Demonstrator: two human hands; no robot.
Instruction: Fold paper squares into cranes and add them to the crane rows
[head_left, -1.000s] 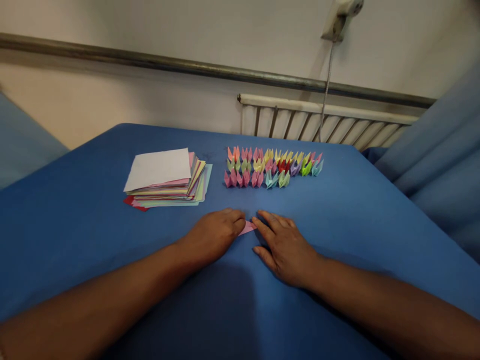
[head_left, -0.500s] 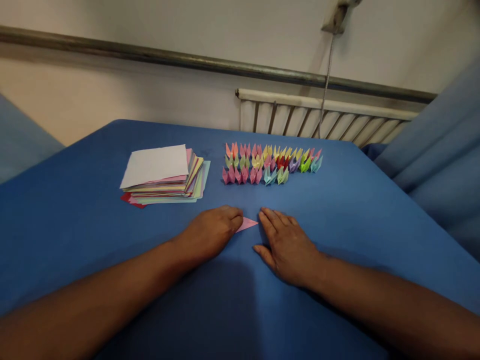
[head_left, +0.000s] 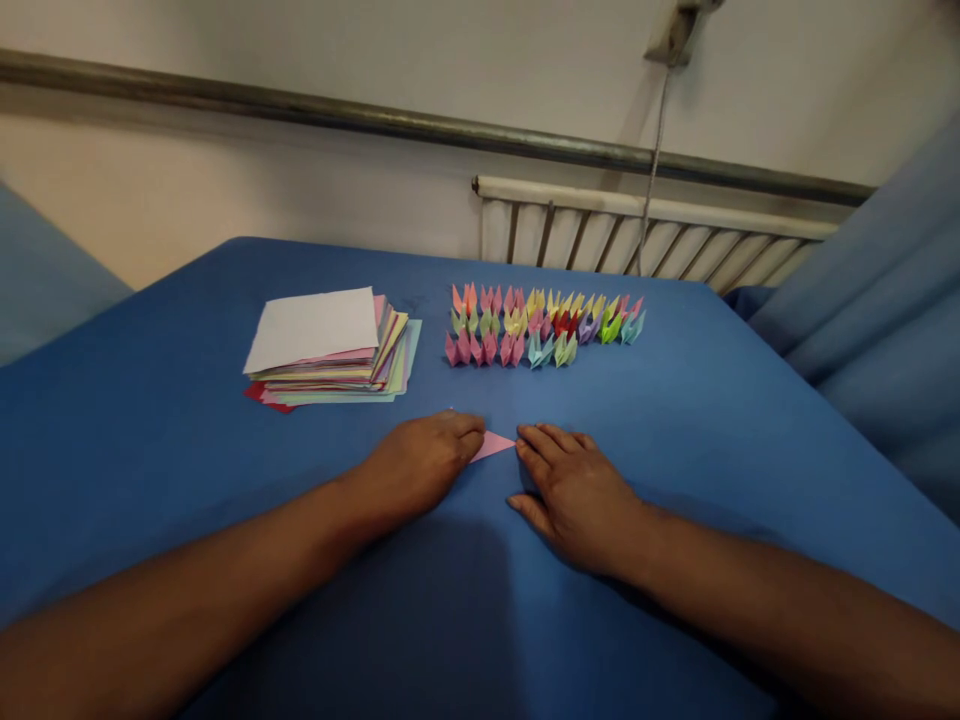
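A small pink folded paper (head_left: 493,445) lies on the blue table (head_left: 712,420) between my hands. My left hand (head_left: 424,465) rests on its left part with the fingers curled down, pressing it flat. My right hand (head_left: 574,495) lies flat with the fingers stretched out, its fingertips touching the paper's right tip. Behind them stand rows of several small folded paper pieces (head_left: 544,325) in many colours. A stack of coloured paper sheets (head_left: 330,350) with a white top sheet lies to the left.
A white radiator (head_left: 645,235) and a grey rail (head_left: 420,130) run along the wall behind the table. Blue cloth (head_left: 885,300) hangs at the right. A cord (head_left: 658,120) drops from a fitting on the wall.
My right hand's fingertips drew back from the pink paper half a second ago and have now returned to touch its tip. The left hand has stayed pressed on it.
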